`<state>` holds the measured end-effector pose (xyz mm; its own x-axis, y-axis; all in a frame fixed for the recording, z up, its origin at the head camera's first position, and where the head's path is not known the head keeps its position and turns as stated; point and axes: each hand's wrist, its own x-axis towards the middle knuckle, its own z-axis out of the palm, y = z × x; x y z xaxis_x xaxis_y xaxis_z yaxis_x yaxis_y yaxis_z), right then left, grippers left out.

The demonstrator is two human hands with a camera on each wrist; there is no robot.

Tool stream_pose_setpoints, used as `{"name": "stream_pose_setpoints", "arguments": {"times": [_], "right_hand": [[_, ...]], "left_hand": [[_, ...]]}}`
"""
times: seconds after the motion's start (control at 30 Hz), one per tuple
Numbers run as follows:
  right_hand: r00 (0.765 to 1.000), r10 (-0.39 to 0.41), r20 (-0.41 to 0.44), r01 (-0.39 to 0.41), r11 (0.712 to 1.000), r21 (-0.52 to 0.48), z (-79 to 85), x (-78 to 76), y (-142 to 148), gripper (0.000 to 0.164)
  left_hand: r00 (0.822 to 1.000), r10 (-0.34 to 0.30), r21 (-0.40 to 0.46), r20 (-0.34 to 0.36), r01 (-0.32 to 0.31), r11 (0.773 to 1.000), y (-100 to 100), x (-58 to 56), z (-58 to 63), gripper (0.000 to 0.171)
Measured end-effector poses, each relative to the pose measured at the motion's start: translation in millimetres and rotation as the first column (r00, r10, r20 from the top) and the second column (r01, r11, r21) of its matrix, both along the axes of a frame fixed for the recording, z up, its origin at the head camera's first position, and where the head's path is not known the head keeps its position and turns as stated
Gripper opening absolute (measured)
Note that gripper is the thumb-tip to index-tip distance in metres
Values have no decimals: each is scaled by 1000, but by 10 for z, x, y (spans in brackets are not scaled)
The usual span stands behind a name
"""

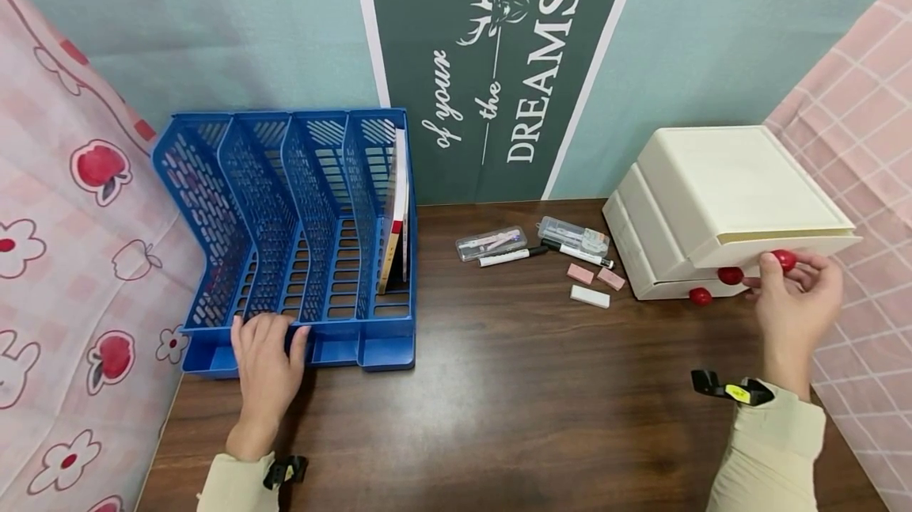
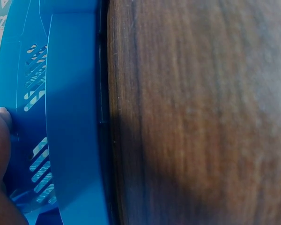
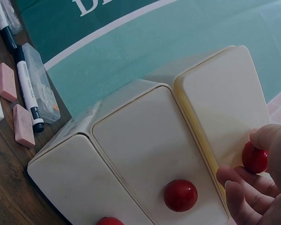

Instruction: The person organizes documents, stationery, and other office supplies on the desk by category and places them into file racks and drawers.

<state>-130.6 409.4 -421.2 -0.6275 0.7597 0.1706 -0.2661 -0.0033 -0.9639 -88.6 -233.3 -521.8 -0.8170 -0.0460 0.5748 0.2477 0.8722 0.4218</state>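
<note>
At the left stands a blue file rack with upright dividers. My left hand grips its low front wall, fingers over the rim; in the left wrist view the thumb lies against the blue plastic. On the right is a white drawer unit with red round knobs. My right hand pinches the top drawer's red knob between thumb and fingers. That top drawer stands slightly pulled out, with a narrow gap along its upper edge. Below it, the middle drawer's knob is close to my fingers.
Thin books stand in the rack's right compartment. Between rack and drawers lie two clear cases, two markers, two pink erasers and a white eraser. Cloth-covered walls enclose the brown table.
</note>
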Motion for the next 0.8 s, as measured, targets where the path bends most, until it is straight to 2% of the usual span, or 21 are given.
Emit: {"name": "stream_pose_setpoints", "arguments": {"times": [0.23, 0.5, 0.6, 0.8], "right_hand": [[1000, -7, -29, 7, 1000, -11, -11, 54, -1, 30], [994, -55, -94, 60, 997, 50, -54, 147, 9, 28], [991, -64, -120, 69, 997, 41, -53, 168, 6, 27], [988, -110, -104, 115, 993, 40, -59, 230, 12, 27]], "left_hand": [[1000, 4, -1, 6, -4, 1000, -1, -1, -2, 17], [1000, 7, -3, 13, -7, 1000, 12, -3, 12, 17], [1000, 8, -1, 15, -8, 1000, 10, 1, 14, 17], [1000, 10, -5, 14, -10, 1000, 11, -2, 10, 17]]}}
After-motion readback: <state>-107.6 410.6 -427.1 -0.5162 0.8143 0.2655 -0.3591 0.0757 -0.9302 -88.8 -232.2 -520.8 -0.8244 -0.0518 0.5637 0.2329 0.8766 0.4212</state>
